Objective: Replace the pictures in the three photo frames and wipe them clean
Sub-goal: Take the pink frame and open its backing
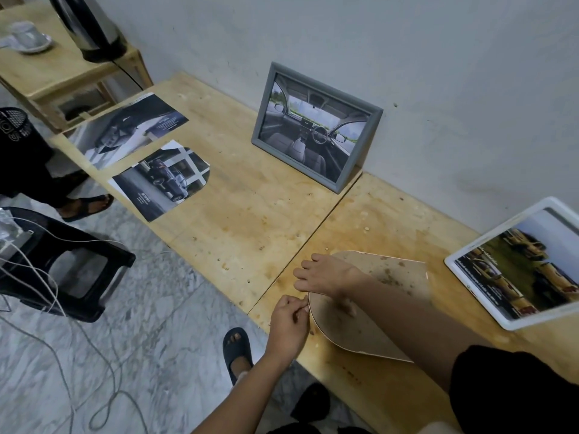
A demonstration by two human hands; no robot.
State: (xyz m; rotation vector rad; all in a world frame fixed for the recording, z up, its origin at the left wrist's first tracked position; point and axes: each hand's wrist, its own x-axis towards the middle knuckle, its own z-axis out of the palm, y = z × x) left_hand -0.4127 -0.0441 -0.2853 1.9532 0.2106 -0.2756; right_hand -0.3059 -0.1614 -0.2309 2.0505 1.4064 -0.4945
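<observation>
While the right hand point(326, 277) lay across the arched backing board point(394, 270), its fingers point(305, 267) stretched out close together over the board's curved left edge, the left hand point(288, 321) sat just below it with fingers curled, thumb and forefinger pinching that same edge. The board lay flat near the front edge of the wooden table point(238, 220), brown and spotted, with the right forearm crossing its middle; whether a frame lay beneath it could not be told. Near the board on its right, a white frame point(513, 261) rested face up on the table, holding a picture of yellow vehicles. Farther back, a grey frame point(316, 126) stood tilted against the wall point(438, 73) and showed a car interior. Well to the left lay two loose pictures of dark cars: a rectangular print point(128, 130) at the back and, nearer, an arch-cut print point(163, 180) with one rounded end. Beyond them a side table point(56, 73) carried a kettle point(91, 29) and a cup point(28, 36). On the floor at the left stood a black plastic chair point(69, 261) with white cables point(37, 277) draped across it.
</observation>
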